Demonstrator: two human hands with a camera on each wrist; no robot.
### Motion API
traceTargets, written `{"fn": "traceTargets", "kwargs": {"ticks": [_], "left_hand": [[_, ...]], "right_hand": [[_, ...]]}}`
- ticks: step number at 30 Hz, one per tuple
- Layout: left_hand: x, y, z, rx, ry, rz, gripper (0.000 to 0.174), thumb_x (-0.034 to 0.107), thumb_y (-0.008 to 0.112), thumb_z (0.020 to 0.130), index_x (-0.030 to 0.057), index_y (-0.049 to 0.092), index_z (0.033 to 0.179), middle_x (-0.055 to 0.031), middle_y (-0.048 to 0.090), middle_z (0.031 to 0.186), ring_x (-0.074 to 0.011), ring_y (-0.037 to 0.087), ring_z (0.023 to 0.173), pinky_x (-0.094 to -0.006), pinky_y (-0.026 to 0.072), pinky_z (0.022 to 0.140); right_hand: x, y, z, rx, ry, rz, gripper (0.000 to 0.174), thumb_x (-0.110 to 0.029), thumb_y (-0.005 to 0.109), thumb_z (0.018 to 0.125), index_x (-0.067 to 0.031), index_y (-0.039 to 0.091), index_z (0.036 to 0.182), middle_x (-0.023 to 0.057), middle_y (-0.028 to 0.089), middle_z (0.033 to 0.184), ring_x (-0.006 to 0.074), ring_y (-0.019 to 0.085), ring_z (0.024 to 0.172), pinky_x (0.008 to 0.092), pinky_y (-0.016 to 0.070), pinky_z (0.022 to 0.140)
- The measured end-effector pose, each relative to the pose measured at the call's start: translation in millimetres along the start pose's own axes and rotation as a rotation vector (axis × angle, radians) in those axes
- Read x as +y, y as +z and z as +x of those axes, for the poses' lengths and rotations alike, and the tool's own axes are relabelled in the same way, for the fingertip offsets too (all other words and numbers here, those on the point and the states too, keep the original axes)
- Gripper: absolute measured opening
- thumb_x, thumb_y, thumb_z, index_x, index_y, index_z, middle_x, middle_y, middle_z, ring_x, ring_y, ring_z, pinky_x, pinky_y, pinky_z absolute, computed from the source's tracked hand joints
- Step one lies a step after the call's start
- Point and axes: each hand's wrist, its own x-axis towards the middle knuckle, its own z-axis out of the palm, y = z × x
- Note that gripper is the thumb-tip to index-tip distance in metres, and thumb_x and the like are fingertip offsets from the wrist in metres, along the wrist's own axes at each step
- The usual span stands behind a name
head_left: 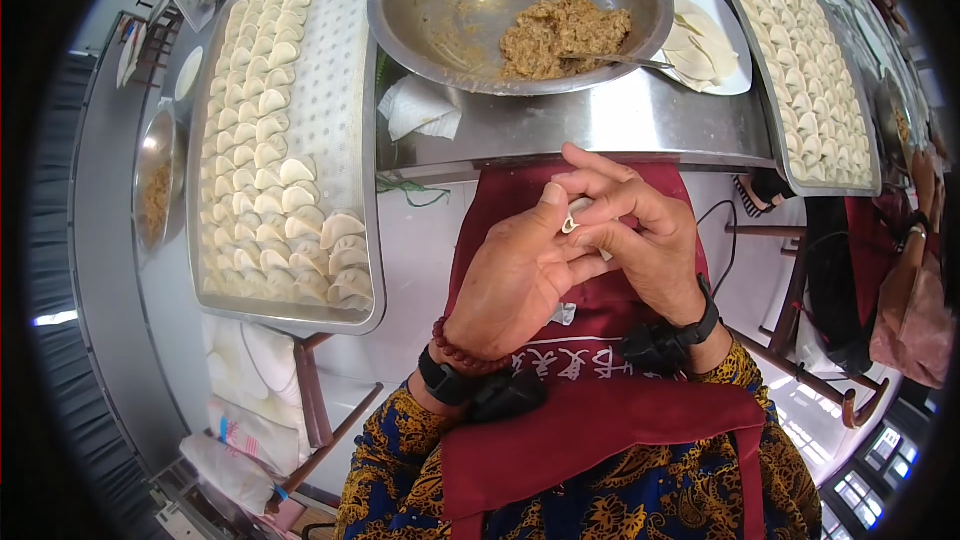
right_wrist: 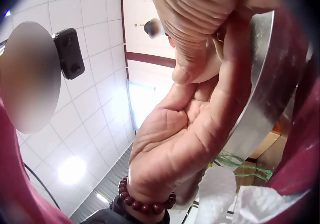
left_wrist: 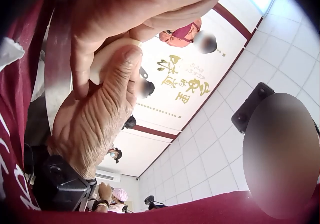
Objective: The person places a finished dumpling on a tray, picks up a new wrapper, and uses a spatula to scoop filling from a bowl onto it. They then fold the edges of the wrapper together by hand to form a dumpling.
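Note:
A pale dumpling (head_left: 570,223), mostly hidden by fingers, is held between both hands in front of the apron. My left hand (head_left: 520,275), with a red bead bracelet at its wrist, holds it from the left, thumb pointing up beside it. From the other side my right hand (head_left: 645,230) pinches the dough between thumb and fingers. In the left wrist view a smooth side of the dumpling (left_wrist: 107,59) shows by the right thumb. The right wrist view shows the dumpling (right_wrist: 209,66) under the right thumb, with the left fingers around it.
Ahead stands a large steel bowl (head_left: 440,50) with filling (head_left: 565,35) and a spoon (head_left: 620,60). Behind its right side, a white plate (head_left: 735,30) carries round wrappers (head_left: 695,50). Trays of dumplings flank me, left tray (head_left: 345,130) and right tray (head_left: 840,186). A crumpled tissue (head_left: 420,110) lies near the bowl.

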Motion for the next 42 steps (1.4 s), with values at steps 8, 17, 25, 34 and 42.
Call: {"fn": "traceTargets", "kwargs": {"ticks": [8,17,25,34,42], "left_hand": [[0,1,-1,0.066,0.015,0.066,0.038,0.029,0.046,0.107,-0.0035,0.056,0.126,-0.0113,0.061,0.119,-0.0196,0.061,0.112,-0.0464,0.0499,0.101],[0,-2,1,0.013,-0.004,-0.006,0.049,0.04,0.036,0.108,-0.0008,0.049,0.131,-0.0129,0.057,0.125,-0.0223,0.059,0.116,-0.047,0.0491,0.101],[2,-3,0,-0.02,-0.014,-0.009,0.062,0.051,0.028,0.107,0.0004,0.04,0.139,-0.0161,0.049,0.139,-0.026,0.052,0.127,-0.0497,0.0436,0.106],[1,3,-1,-0.052,0.005,-0.005,0.063,0.051,0.022,0.107,0.0002,0.039,0.141,-0.0167,0.05,0.139,-0.0257,0.053,0.126,-0.0494,0.0447,0.106],[3,9,-3,-0.019,0.027,-0.047,0.068,0.052,0.02,0.107,-0.0029,0.038,0.142,-0.0183,0.049,0.14,-0.0288,0.052,0.128,-0.0482,0.0432,0.108]], "right_hand": [[-5,8,-1,0.046,0.089,0.159,0.022,0.008,0.069,0.084,-0.0012,0.06,0.101,0.0158,0.07,0.115,0.0271,0.052,0.132,0.0342,0.0488,0.101],[-5,5,-2,0.032,0.076,0.058,0.019,0.007,0.067,0.084,-0.0009,0.07,0.101,0.0168,0.07,0.116,0.028,0.055,0.13,0.034,0.0502,0.098],[-6,0,-3,0.002,0.093,0.084,0.017,0.007,0.065,0.085,0.0002,0.074,0.098,0.0155,0.07,0.117,0.0293,0.052,0.132,0.0348,0.0501,0.098],[-8,-1,3,-0.085,-0.017,-0.178,0.021,0.004,0.07,0.081,-0.003,0.075,0.1,0.0138,0.071,0.117,0.0307,0.052,0.133,0.039,0.0462,0.101],[-20,3,4,-0.051,-0.002,-0.215,0.014,0.002,0.072,0.08,-0.0058,0.075,0.091,0.0108,0.074,0.11,0.0288,0.054,0.132,0.0387,0.0436,0.101]]}}
